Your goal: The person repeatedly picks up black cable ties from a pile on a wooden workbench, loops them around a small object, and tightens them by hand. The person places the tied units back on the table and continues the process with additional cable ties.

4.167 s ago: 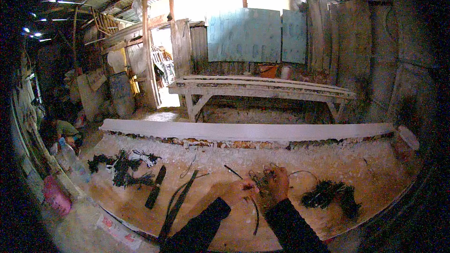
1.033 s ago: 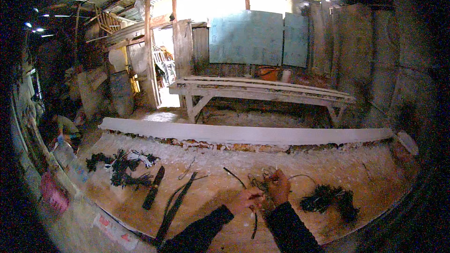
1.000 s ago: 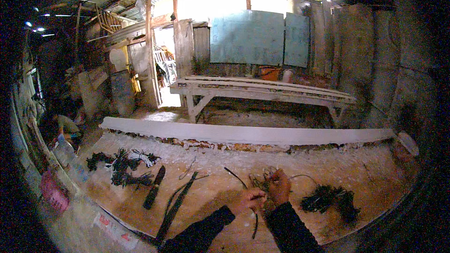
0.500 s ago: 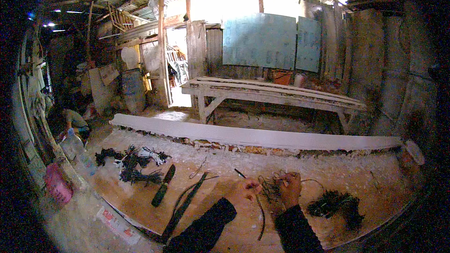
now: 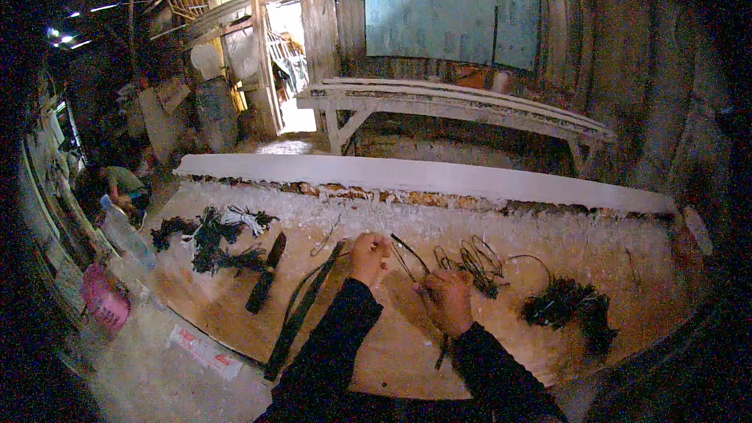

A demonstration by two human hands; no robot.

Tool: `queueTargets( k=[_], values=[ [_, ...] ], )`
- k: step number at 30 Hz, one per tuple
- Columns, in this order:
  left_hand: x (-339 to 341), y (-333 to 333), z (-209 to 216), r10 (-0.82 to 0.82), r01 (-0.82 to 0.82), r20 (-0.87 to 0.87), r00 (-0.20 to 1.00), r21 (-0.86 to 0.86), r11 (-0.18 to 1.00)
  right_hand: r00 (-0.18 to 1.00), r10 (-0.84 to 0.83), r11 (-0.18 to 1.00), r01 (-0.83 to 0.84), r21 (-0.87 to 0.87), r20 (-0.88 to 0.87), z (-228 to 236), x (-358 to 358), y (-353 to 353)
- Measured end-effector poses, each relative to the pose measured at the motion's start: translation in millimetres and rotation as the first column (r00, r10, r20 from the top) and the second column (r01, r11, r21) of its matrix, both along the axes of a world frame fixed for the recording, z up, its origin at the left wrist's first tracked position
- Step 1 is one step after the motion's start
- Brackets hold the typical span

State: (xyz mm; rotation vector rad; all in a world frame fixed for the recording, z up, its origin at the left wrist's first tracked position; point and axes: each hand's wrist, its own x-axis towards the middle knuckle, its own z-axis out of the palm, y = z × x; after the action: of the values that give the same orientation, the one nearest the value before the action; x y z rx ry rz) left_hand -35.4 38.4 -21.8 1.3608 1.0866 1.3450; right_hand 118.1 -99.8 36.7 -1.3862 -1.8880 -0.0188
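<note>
My right hand [image 5: 448, 299] is closed round a thin, dark flexible strip [image 5: 412, 252]. One end of the strip slants up toward my left hand, and its other end shows below my right hand. My left hand [image 5: 368, 258] is closed in a fist beside the strip's upper end; what its fingers hold is hidden. A thin strand [image 5: 401, 261] runs between the two hands. Beyond my right hand lies a loose tangle of thin dark wire [image 5: 479, 263]. Left of my left hand lie a long dark strip [image 5: 309, 307] and a dark-handled knife [image 5: 266, 278].
Dark and white strand bundles [image 5: 211, 241] lie at the table's left, another dark bundle [image 5: 572, 309] at its right. A raised white ledge [image 5: 423, 176] borders the wooden tabletop [image 5: 501, 345]. Beyond stands a long bench [image 5: 470, 110]. A person [image 5: 125, 184] crouches at far left.
My view has tilted down. My left hand has moved left, away from the wire tangle. My right hand has left the tangle and now grips the dark strip.
</note>
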Motion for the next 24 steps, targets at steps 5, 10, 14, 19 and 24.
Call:
queueTargets(
  k=[5,10,14,19,24],
  values=[
    [-8,-15,22,-0.063,0.07,-0.062,0.996,0.118,0.991,1.0,0.004,1.0,-0.004,0.021,0.029,9,2,-6],
    [4,-14,17,0.052,0.011,-0.195,0.979,0.311,0.95,0.989,-0.142,0.99,0.142,-0.003,0.042,25,44,6],
    [9,-15,10,0.088,0.024,-0.294,0.952,0.358,0.933,0.883,-0.431,0.897,0.442,-0.021,0.187,23,68,9],
    [11,-28,13,0.088,0.175,-0.561,0.823,0.398,0.901,0.829,-0.509,0.832,0.542,-0.115,0.231,17,69,11],
    [20,-36,13,0.013,0.2,-0.496,0.868,0.374,0.906,0.895,-0.268,0.905,0.361,-0.227,0.356,12,51,14]
  ],
)
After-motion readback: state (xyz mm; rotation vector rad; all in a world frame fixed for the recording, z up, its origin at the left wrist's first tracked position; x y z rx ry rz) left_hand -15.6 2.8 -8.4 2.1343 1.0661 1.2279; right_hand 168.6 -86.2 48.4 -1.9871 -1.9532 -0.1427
